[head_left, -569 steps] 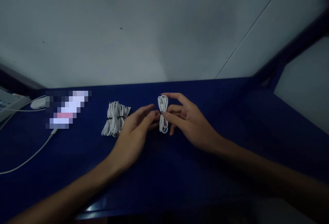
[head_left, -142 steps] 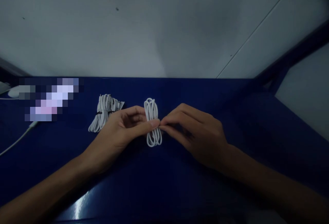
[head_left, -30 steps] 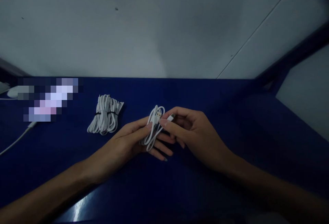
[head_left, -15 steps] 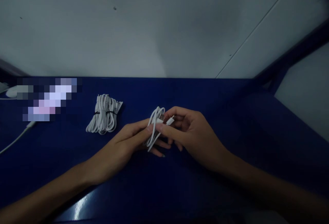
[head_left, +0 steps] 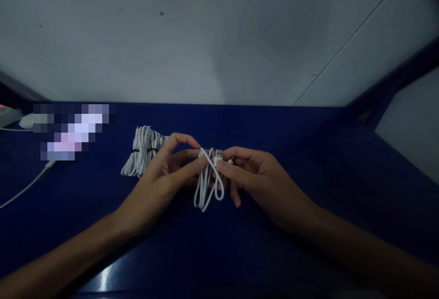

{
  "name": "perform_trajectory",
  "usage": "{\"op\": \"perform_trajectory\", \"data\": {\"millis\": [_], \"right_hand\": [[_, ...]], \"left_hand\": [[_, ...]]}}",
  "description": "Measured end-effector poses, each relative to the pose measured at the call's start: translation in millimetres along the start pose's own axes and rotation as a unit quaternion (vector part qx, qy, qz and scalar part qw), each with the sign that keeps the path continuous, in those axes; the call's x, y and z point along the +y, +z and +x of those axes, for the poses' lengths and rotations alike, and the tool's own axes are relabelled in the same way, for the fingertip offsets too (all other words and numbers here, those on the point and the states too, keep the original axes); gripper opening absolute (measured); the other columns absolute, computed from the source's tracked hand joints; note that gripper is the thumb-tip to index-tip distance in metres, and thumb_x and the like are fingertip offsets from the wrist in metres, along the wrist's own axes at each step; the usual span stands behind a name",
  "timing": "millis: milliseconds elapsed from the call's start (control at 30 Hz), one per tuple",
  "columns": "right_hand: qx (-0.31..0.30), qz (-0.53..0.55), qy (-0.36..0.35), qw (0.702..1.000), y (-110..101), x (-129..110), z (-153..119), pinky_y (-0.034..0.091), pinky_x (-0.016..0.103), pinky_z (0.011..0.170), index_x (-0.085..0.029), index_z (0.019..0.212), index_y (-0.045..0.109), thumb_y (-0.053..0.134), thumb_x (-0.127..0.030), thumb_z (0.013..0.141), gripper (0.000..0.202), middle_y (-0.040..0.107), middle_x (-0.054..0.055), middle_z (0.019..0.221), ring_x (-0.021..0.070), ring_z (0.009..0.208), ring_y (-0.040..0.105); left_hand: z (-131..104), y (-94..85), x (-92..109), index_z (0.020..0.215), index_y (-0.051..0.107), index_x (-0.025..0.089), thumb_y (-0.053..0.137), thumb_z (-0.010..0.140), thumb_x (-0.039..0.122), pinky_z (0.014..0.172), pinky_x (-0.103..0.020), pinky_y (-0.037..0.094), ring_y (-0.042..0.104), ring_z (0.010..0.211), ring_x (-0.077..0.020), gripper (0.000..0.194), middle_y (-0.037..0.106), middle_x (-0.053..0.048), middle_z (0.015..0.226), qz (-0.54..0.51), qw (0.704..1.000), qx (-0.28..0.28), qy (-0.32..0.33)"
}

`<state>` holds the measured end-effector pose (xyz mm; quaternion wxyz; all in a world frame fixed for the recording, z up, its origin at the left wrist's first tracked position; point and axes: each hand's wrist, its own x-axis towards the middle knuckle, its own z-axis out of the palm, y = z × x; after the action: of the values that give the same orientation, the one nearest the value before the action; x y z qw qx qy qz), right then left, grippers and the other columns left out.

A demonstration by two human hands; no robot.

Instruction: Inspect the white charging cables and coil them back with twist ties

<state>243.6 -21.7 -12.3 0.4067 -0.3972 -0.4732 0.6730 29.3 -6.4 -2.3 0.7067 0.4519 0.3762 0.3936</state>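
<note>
A white USB cable (head_left: 203, 188), looped into a loose coil, hangs between my two hands above the blue table. My left hand (head_left: 168, 166) pinches the coil between thumb and fingers, its index finger raised at the top of the loops. Around the connector end is my right hand (head_left: 255, 171), thumb pressed by the metal-tipped USB plug (head_left: 218, 155). A second, smaller plug (head_left: 231, 161) sticks out just past that thumb. Behind my left hand lie bundled white cables (head_left: 142, 148) with black ties, partly covered by its fingers.
At the left, a blurred-out bright object (head_left: 77, 130) has a white cord (head_left: 29, 187) running from it. Farther left sit a rounded white item (head_left: 26, 121) and a box with a red light. A pale wall (head_left: 192, 52) rises behind the blue table (head_left: 219, 262).
My left index finger has lifted to the top of the coil. The loops now hang lower and spread wider, and the USB plug stands upright. The view has shifted slightly left.
</note>
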Motion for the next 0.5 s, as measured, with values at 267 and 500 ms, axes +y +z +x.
{"op": "perform_trajectory", "data": {"millis": [267, 500], "right_hand": [[0.000, 0.025, 0.039, 0.999, -1.9, 2.0, 4.6, 0.054, 0.019, 0.058, -0.021, 0.107, 0.086, 0.080, -0.048, 0.104, 0.028, 0.076, 0.005, 0.092, 0.0126, 0.075, 0.066], [-0.023, 0.026, 0.039, 0.999, -5.7, 3.3, 5.9, 0.057, 0.021, 0.060, -0.020, 0.111, 0.084, 0.086, -0.038, 0.100, 0.021, 0.078, 0.003, 0.088, 0.0133, 0.075, 0.070]], "left_hand": [[-0.4, -2.4, -2.6, 0.107, 0.053, 0.026, 0.088, 0.097, 0.023, 0.088, -0.034, 0.068, 0.085, 0.095, -0.0210, 0.036, 0.077, -0.004, 0.131, 0.021, 0.999, 0.033, 0.034], [-2.0, -0.7, -1.6, 0.107, 0.074, 0.022, 0.090, 0.094, 0.024, 0.094, -0.036, 0.065, 0.084, 0.093, -0.0213, 0.022, 0.083, -0.006, 0.119, 0.095, 0.995, 0.015, 0.030]]}}
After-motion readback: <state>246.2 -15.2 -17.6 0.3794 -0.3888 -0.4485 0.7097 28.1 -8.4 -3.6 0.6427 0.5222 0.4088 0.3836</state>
